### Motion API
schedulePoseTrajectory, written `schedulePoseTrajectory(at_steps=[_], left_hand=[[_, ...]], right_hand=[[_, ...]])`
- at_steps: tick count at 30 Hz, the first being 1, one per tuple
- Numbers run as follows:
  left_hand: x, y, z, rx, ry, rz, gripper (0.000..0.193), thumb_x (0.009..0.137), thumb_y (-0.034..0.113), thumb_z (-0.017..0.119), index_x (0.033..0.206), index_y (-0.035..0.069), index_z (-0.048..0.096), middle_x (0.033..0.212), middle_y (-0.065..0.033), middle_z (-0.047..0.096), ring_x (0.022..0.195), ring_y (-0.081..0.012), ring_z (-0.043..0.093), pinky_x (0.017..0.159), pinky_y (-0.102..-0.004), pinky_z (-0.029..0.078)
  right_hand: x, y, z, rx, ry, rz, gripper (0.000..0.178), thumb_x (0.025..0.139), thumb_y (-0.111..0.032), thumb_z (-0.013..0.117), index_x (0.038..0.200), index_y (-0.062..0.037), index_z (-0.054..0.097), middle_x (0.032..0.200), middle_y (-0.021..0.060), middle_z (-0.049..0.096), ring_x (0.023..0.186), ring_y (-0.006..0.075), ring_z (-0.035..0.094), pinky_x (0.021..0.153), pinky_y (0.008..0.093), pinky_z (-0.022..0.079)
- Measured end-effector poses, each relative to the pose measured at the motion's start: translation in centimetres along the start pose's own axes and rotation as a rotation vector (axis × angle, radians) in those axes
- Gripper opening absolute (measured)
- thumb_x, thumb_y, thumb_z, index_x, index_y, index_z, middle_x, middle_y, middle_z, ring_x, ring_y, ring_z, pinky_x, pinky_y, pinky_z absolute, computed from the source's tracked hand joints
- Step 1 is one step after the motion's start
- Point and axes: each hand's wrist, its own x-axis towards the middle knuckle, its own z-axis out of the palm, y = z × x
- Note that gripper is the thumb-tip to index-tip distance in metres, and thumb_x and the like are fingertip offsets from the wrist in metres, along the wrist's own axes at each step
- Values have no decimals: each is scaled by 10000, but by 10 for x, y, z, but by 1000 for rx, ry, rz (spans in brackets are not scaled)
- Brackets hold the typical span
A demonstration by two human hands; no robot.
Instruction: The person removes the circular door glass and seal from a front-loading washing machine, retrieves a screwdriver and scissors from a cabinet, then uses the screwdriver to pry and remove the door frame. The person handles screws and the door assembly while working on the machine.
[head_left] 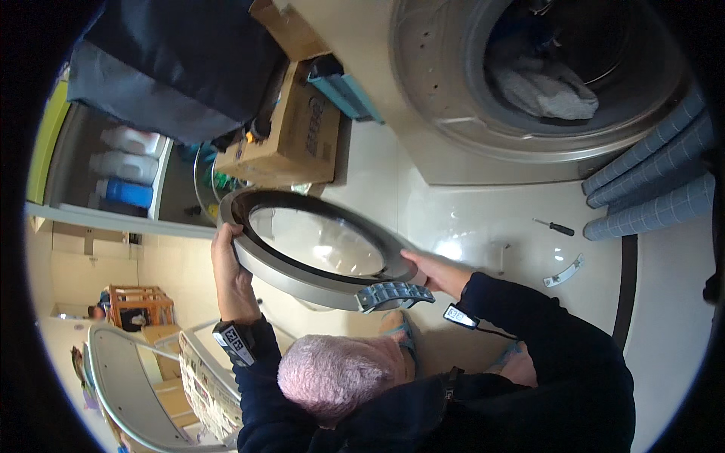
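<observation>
Between my two hands is a round washing machine door (pixel 281 269), a silver ring with a dark inner rim and a clear glass bowl. It is off the machine and tilted above the floor. My left hand (pixel 232 268) is closed on its left edge, and my right hand (pixel 438 273) grips the right edge. A bluish ribbed piece (pixel 394 294) sits on the door's near rim, close to my right hand. Ahead and to the right stands the washing machine (pixel 445 162), its drum opening uncovered, with a grey cloth (pixel 545 87) inside.
On the floor at right lie a screwdriver (pixel 559 227) and a curved pale strip (pixel 565 272). A blue checked curtain (pixel 653 181) hangs beside the machine. Ahead left are a cardboard box (pixel 291 140) and a shelf with bottles (pixel 124 192). A folding chair (pixel 124 377) stands at lower left.
</observation>
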Motion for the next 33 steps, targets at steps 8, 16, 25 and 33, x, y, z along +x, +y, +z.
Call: schedulePoseTrajectory(at_steps=[8, 16, 25, 33], left_hand=[[-13, -34, -73, -284, -54, -121, 261, 792, 61, 503, 1024, -42, 567, 976, -150, 633, 868, -258, 629, 808, -347, 528], [-30, -87, -126, -515, -110, -256, 353, 752, 61, 499, 1087, -26, 566, 1039, -157, 635, 937, -294, 620, 890, -399, 505], [-49, -182, -196, -646, -71, -185, 634, 722, 111, 479, 1314, -84, 364, 1300, -224, 471, 1184, -334, 471, 1053, -415, 358], [-62, -261, -234, -721, -41, -278, 643, 780, 196, 498, 1359, -35, 339, 1349, -200, 438, 1123, -310, 523, 1009, -408, 406]], right_hand=[[-2, -10, -7, 199, 59, -37, 443, 884, -416, 556, 1155, -66, 569, 1115, 59, 619, 1001, 203, 581, 904, 373, 464], [-30, -22, 10, 60, 231, -321, 481, 824, -253, 675, 1177, 29, 510, 1097, 135, 607, 957, 225, 606, 837, 364, 505], [11, -11, 15, -280, 399, -673, 531, 740, -294, 755, 1075, 60, 544, 1024, 163, 612, 891, 228, 606, 779, 335, 496], [44, -10, 22, -525, 505, -861, 468, 721, -273, 760, 1000, 41, 553, 890, 134, 639, 785, 220, 615, 721, 326, 483]])
